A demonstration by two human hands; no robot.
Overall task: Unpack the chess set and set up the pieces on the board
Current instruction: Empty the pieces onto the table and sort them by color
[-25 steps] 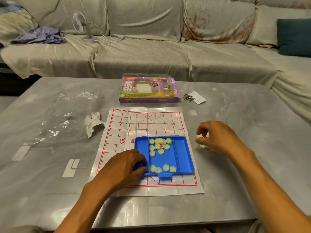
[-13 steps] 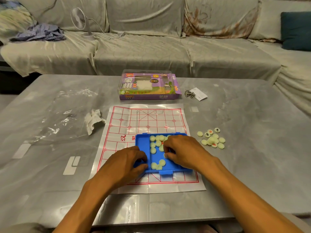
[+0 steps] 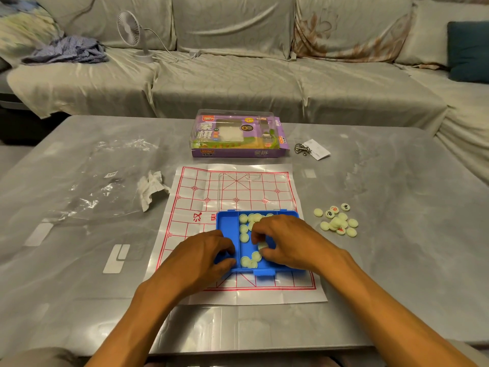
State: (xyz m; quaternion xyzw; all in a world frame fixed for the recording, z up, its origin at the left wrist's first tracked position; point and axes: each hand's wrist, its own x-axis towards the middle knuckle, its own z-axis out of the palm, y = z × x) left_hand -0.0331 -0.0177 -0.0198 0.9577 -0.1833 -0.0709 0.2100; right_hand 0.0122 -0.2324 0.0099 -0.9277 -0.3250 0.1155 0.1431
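Both our hands work at the blue tray (image 3: 228,223) on the paper board (image 3: 201,197) near the table's front edge: left hand (image 3: 203,256) grips its left rim, right hand (image 3: 288,243) pinches a pale piece (image 3: 262,245) inside; more pieces (image 3: 337,221) lie toward the right edge.

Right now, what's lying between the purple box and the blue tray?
In the head view, only the far half of the paper board lies between the box and the tray; no pieces are on it.
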